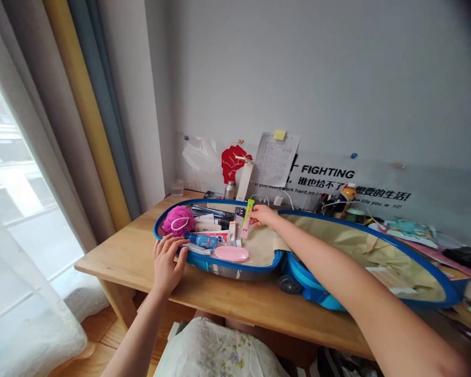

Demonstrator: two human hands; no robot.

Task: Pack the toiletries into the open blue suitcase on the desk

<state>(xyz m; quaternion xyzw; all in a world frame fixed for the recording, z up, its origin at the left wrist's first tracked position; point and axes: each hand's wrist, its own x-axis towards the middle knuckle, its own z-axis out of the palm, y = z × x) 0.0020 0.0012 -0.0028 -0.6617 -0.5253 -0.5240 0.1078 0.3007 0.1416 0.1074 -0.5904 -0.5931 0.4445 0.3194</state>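
An open blue-rimmed suitcase [259, 268] lies on the table, its left half filled with toiletries. My right hand [264, 215] pinches a slim green-and-pink packet [249, 212] upright over that half; its exact kind is unclear. My left hand [168, 262] rests on the near left rim, fingers stretched out, close to a purple bath puff [178, 220] and a small blue bottle [204, 241]. Toward the near side lies a pink oval case [231, 254]. Behind it are white boxes and a dark comb-like item [208, 211], partly covered.
The suitcase's right half [337, 246] holds a pale flat packet [390, 278]. Along the wall stand a metal bottle [230, 190], a white upright box [244, 180] and an orange-topped bottle [347, 193]. A wooden table [118, 256] supports everything; curtains [68, 104] hang at the left.
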